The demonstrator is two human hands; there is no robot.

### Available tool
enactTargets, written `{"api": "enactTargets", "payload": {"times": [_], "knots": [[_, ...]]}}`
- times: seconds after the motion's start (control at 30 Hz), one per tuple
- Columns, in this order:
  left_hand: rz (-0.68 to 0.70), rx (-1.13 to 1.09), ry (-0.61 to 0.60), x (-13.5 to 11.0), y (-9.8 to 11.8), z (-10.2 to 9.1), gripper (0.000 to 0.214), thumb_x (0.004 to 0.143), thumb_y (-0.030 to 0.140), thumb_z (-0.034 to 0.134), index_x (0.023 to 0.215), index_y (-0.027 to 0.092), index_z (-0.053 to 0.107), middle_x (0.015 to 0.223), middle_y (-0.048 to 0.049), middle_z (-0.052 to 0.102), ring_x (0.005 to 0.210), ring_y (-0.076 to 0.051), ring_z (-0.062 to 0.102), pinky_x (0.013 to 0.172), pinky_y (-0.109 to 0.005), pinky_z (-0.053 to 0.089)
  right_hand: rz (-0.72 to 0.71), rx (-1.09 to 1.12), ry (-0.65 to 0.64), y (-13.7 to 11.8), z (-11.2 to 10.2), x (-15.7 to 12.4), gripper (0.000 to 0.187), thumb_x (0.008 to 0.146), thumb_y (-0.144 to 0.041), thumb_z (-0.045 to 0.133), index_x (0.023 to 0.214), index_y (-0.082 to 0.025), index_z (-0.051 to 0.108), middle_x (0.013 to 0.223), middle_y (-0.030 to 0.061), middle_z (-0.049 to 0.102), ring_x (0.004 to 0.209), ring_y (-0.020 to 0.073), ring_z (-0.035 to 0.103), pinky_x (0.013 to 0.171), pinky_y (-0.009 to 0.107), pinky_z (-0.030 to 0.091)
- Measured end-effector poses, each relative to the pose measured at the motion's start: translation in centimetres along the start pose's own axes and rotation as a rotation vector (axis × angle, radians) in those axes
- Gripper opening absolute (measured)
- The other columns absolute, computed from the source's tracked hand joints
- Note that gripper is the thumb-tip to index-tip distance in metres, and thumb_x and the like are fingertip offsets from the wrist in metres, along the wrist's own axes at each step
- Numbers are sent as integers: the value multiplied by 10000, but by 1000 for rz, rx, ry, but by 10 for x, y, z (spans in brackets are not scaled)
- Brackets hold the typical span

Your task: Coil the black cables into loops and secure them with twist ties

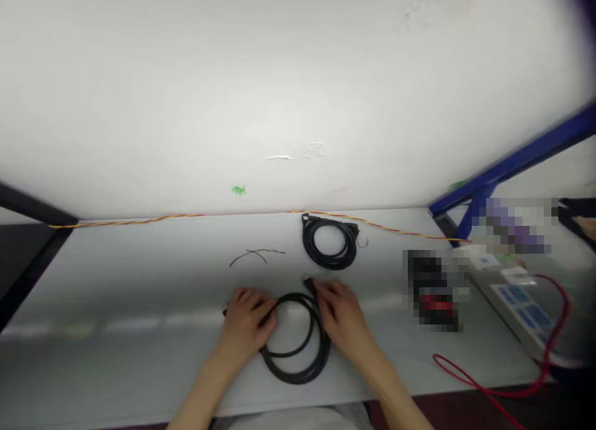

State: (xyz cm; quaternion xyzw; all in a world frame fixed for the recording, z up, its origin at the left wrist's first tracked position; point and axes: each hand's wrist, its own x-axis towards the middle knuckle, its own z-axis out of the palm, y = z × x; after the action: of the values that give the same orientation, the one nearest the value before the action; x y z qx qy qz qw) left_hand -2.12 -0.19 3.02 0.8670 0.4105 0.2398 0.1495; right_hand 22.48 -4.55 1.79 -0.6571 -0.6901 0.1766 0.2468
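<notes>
A black cable (298, 349) lies in a loose coil on the white table (139, 306), near its front edge. My left hand (246, 321) grips the coil's left side with the fingers curled over it. My right hand (342, 312) is closed on the coil's right side, close to the black plug end (310, 285). A second black cable (329, 241), wound in a tidy coil, rests farther back near the wall. Thin black ties (257, 255) lie crossed on the table behind my left hand.
A red-and-yellow twisted wire (139, 219) runs along the table's back edge. A white power strip (512, 300) with a red cable (479, 386) sits at the right. A blue frame bar (512, 163) slants up at the right. The picture is blurred.
</notes>
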Motion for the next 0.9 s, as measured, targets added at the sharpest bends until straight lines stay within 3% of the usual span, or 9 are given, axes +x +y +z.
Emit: {"api": "enactTargets", "payload": {"times": [0.2,0.3,0.4,0.47,0.57,0.67,0.9], "knots": [[52,-60,-33,2,7,4,174,957,157,582,1004,229,733,836,-34,659,820,-195,615,831,-391,519,-184,-43,-116,-39,2,11,443,1033,-271,511,1462,-176,569,1094,127,630,992,272,590,895,449,531],[2,-97,-15,0,10,3,225,928,129,577,1087,209,714,1144,-100,688,1086,-261,632,952,-439,544,-308,4,-166,-38,6,13,476,1008,-191,506,1483,-195,541,1115,118,635,1020,271,588,902,454,532],[27,-144,-45,-1,11,4,426,896,80,544,1300,184,630,1400,-134,606,1281,-286,572,1082,-468,513,-367,89,-119,-32,13,10,504,977,-126,490,1474,-201,524,1139,115,651,1032,262,597,909,460,537],[51,-164,-59,-1,10,6,475,907,80,538,1364,197,596,1331,-119,651,1196,-256,620,1030,-437,546,-323,125,-25,-30,16,4,488,971,-133,494,1456,-180,513,1149,126,656,1037,265,605,908,466,545],[22,-139,-16,-3,10,10,402,939,112,554,1315,218,646,1138,-96,703,1030,-234,656,909,-406,575,-251,102,70,-30,15,-14,383,958,-141,505,1329,-183,587,1146,131,644,1058,275,605,906,470,548],[-15,-96,48,-5,10,12,341,948,145,581,1268,201,686,1018,-88,692,953,-239,646,854,-405,565,-256,64,45,-29,9,-36,262,937,-134,531,1148,-220,661,1121,117,645,1055,282,602,903,474,550],[-81,-13,140,-3,13,15,103,890,180,642,957,206,716,855,-48,650,841,-215,619,784,-355,516,-268,-19,43,-23,3,-60,95,997,-215,578,980,-199,670,1234,109,673,1117,283,557,960,465,506]]}}
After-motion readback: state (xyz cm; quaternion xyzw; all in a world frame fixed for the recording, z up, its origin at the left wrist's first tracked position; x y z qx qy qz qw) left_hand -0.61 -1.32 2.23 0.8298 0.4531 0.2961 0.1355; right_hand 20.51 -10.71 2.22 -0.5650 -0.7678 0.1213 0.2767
